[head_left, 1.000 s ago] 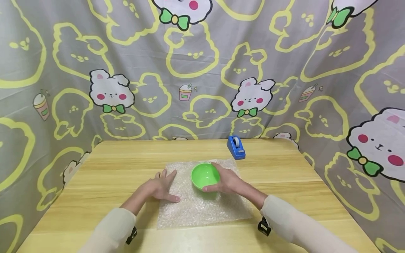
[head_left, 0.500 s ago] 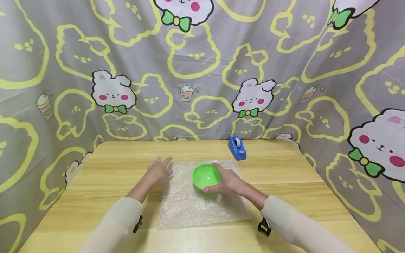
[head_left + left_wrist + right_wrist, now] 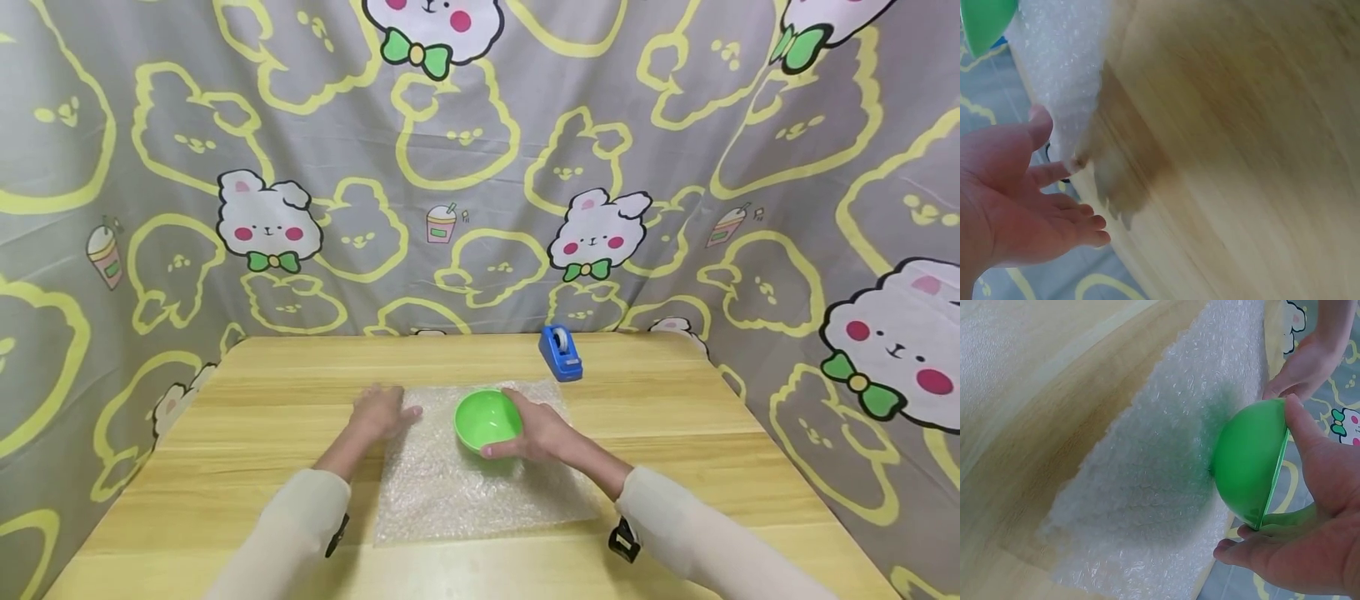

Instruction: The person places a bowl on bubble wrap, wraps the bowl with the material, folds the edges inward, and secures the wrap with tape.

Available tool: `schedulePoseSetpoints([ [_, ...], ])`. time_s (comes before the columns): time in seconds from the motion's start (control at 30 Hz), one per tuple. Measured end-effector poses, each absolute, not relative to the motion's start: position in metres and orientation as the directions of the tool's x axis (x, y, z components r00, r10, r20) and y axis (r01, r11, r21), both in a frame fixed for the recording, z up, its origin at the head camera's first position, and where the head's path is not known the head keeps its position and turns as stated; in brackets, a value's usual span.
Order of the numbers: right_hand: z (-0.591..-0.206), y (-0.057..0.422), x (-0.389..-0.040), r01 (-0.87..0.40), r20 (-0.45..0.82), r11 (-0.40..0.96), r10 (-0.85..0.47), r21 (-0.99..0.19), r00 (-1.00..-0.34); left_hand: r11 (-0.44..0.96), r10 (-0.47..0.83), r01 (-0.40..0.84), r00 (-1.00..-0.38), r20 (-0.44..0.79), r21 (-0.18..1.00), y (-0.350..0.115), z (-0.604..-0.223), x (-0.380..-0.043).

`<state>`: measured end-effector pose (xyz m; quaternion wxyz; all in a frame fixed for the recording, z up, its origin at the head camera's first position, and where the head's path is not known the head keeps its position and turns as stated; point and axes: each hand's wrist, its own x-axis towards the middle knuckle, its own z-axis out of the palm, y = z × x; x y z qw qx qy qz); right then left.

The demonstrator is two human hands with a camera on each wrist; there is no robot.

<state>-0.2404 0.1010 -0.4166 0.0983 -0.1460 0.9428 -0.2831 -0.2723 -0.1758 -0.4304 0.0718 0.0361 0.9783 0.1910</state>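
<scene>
A green bowl (image 3: 486, 421) stands upright on a sheet of bubble wrap (image 3: 465, 500), a little right of its middle. My right hand (image 3: 543, 429) grips the bowl from its right side, thumb on the near rim and fingers round the far side, as the right wrist view also shows (image 3: 1329, 506). Over the far left corner of the sheet is my left hand (image 3: 378, 412). In the left wrist view its thumb and fingers stand apart, and a fingertip (image 3: 1075, 165) is at the sheet's corner; whether it presses there I cannot tell.
A blue tape dispenser (image 3: 561, 354) with a roll of clear tape stands behind the sheet's far right corner. The wooden table (image 3: 247, 400) ends at a patterned grey curtain (image 3: 480, 200) at the back and sides.
My left hand lifts off the sheet's left part, moves away to its far left corner, then comes slightly back over it. The right hand and the bowl stay in place.
</scene>
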Motion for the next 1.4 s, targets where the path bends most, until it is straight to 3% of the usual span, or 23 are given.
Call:
schedulePoseSetpoints([
  [0.13,-0.416,0.102,-0.240,-0.223,-0.102,0.798,-0.333,-0.559,-0.937,0.895,0.079,0.036,-0.994,-0.077,0.445,-0.173,-0.428,-0.276],
  [0.3,-0.415,0.102,-0.241,-0.230,-0.098,0.790,-0.342,-0.568,-0.935,0.794,0.045,-0.005,-0.997,-0.068,0.608,-0.172,-0.414,-0.278],
  [0.67,-0.416,0.102,-0.242,-0.235,-0.096,0.797,-0.343,-0.557,-0.934,0.538,0.104,-0.088,-0.980,-0.170,0.838,-0.151,-0.384,-0.278],
  [0.87,-0.416,0.102,-0.242,-0.234,-0.099,0.796,-0.344,-0.558,-0.934,0.451,0.141,-0.115,-0.970,-0.198,0.885,-0.133,-0.373,-0.271],
  [1.4,-0.416,0.102,-0.243,-0.229,-0.117,0.800,-0.347,-0.554,-0.931,0.475,0.216,-0.022,-0.966,-0.141,0.880,-0.105,-0.371,-0.261],
])
